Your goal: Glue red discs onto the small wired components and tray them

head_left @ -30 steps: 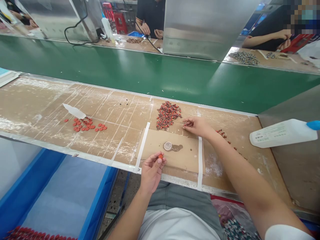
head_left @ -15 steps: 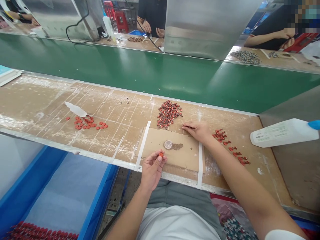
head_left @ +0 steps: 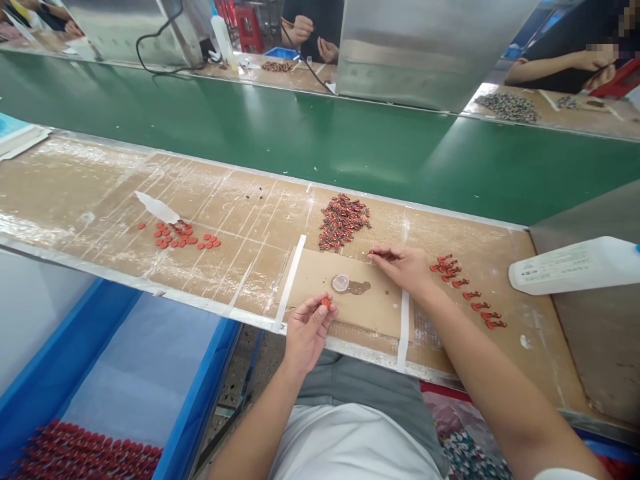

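My left hand (head_left: 309,337) is closed in a pinch around a small red disc (head_left: 326,303), just in front of the cardboard sheet (head_left: 373,317). Over that sheet's far right edge, my right hand (head_left: 406,268) has its fingertips pressed together on a tiny red-and-dark piece (head_left: 371,253). A heap of similar red-and-dark pieces (head_left: 344,223) lies a little beyond and to the left of it. Between the hands, a small round clear dish (head_left: 341,283) sits on the cardboard beside a brown smear (head_left: 360,288). Joined red pieces (head_left: 471,295) form a row right of my right wrist.
Loose red discs (head_left: 173,235) lie on the left with a white strip (head_left: 156,207). A white bottle (head_left: 575,265) lies at the right. A green belt (head_left: 240,127) runs behind the bench. Lower left, a blue bin (head_left: 203,380) holds rows of red pieces. Co-workers' hands (head_left: 327,50) show across.
My right hand has drawn slightly back from the heap, toward the cardboard, with the tiny piece showing at its fingertips. My left hand keeps its pinch on the disc. The camera view has shifted slightly.
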{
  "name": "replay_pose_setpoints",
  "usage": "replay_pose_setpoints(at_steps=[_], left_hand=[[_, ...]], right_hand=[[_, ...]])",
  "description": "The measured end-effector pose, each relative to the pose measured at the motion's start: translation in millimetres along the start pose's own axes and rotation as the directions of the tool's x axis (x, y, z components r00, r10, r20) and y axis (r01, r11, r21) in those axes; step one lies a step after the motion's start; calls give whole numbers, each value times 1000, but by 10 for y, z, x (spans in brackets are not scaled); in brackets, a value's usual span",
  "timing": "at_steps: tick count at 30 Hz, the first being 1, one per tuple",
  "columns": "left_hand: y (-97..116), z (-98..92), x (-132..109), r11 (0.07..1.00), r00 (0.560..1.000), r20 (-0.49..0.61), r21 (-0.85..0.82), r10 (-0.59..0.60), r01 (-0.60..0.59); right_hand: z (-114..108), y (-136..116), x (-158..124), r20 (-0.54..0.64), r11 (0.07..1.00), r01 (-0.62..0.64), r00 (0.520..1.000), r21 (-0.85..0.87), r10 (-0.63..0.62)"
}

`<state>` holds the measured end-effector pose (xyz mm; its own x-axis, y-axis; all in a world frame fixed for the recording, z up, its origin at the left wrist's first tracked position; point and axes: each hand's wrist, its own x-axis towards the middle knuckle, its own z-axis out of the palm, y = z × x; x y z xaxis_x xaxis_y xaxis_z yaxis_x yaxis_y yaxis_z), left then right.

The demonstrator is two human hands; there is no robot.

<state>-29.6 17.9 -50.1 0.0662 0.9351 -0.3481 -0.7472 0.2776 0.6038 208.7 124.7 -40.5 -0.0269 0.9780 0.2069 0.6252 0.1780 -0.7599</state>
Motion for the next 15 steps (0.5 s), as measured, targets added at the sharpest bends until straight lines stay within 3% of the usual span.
replay_pose_setpoints(at_steps=[6, 11, 15], left_hand=[[8, 17, 2, 1000, 1000, 9, 1, 7, -7], [4, 22, -3, 1000, 1000, 11, 4, 9, -9], [-4, 32, 2, 1000, 1000, 7, -5, 23, -23]], right_hand=[[85, -114, -151, -73, 997, 55, 996, -57, -59], [200, -414, -320, -223, 991, 25, 975, 132, 5], [365, -611, -437, -260, 970, 140, 962, 201, -85]])
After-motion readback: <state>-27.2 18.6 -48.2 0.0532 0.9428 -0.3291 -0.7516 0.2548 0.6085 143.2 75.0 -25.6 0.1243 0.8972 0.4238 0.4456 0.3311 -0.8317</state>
